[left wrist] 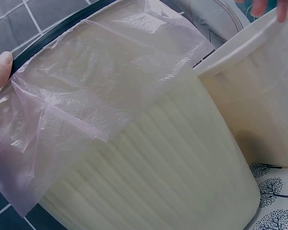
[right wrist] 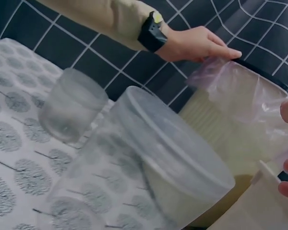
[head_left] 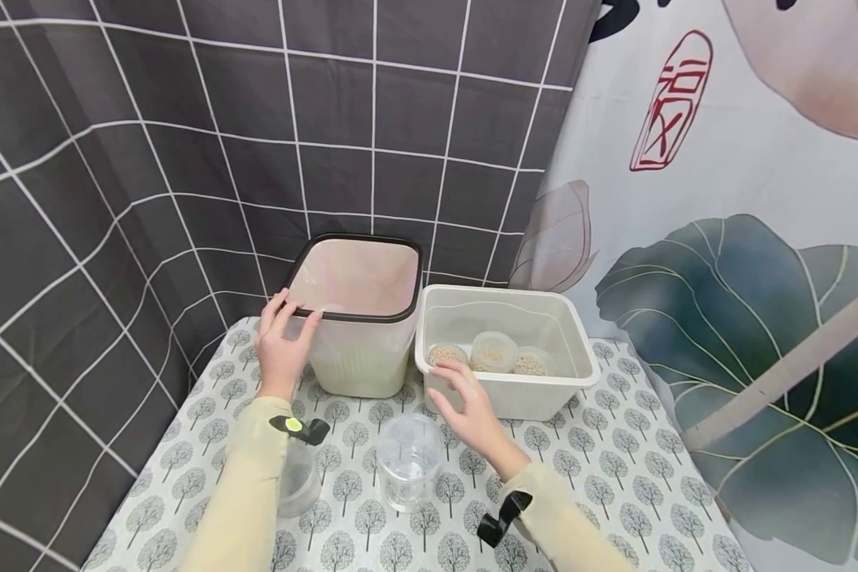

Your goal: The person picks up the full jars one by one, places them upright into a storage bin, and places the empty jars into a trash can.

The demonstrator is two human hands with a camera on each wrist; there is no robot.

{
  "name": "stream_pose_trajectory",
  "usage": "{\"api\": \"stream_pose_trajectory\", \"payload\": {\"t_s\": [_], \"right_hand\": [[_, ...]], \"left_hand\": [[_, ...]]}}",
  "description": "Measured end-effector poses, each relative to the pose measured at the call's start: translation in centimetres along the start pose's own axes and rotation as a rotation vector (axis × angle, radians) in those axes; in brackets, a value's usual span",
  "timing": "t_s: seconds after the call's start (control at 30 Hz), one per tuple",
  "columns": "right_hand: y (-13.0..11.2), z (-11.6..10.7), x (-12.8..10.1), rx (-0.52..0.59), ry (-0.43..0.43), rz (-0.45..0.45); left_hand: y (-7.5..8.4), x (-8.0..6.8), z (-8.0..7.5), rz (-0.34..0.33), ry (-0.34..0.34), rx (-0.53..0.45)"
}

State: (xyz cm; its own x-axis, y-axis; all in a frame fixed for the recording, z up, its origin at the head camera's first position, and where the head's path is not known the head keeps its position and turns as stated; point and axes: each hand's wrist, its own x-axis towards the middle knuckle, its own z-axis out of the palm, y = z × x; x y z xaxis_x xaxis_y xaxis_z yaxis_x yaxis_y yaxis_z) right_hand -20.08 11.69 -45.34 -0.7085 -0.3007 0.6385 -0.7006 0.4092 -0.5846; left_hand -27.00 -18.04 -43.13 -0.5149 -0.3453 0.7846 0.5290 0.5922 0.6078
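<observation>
My left hand [head_left: 282, 349] rests at the near left corner of a pale trash bin [head_left: 361, 369], fingers spread at its black rim [head_left: 350, 318]. A thin pinkish plastic liner [left wrist: 110, 72] hangs down over the bin's outside. My right hand [head_left: 468, 405] reaches to the front rim of a white rectangular tub [head_left: 515, 393], with its fingers slightly bent and nothing visibly held. Inside the tub stand small clear round containers, one at the left [head_left: 446, 353], one in the middle [head_left: 493, 353] and one at the right [head_left: 532, 363], showing pale bean-like pieces.
A clear jar with a lid [head_left: 409, 457] stands on the tree-print tablecloth [head_left: 353, 516] between my forearms. Another clear container [head_left: 300, 481] is partly hidden by my left sleeve. Behind the bin hangs a dark gridded curtain [head_left: 336, 95]; a leaf-print cloth [head_left: 751, 318] hangs at the right.
</observation>
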Motion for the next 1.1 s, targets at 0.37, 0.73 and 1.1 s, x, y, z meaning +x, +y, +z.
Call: {"api": "stream_pose_trajectory", "payload": {"t_s": [0.37,0.73,1.1], "right_hand": [[-0.3,0.1,-3.6,0.005,-0.037,0.073],[-0.9,0.8,-6.7,-0.004,-0.093,0.085],[-0.9,1.7,-8.4,0.038,-0.101,0.066]], "left_hand": [[0.2,0.1,-0.1,-0.015,-0.016,0.001],[0.1,0.0,0.0,-0.006,-0.017,0.002],[0.3,0.1,-0.2,-0.011,-0.031,0.015]]}}
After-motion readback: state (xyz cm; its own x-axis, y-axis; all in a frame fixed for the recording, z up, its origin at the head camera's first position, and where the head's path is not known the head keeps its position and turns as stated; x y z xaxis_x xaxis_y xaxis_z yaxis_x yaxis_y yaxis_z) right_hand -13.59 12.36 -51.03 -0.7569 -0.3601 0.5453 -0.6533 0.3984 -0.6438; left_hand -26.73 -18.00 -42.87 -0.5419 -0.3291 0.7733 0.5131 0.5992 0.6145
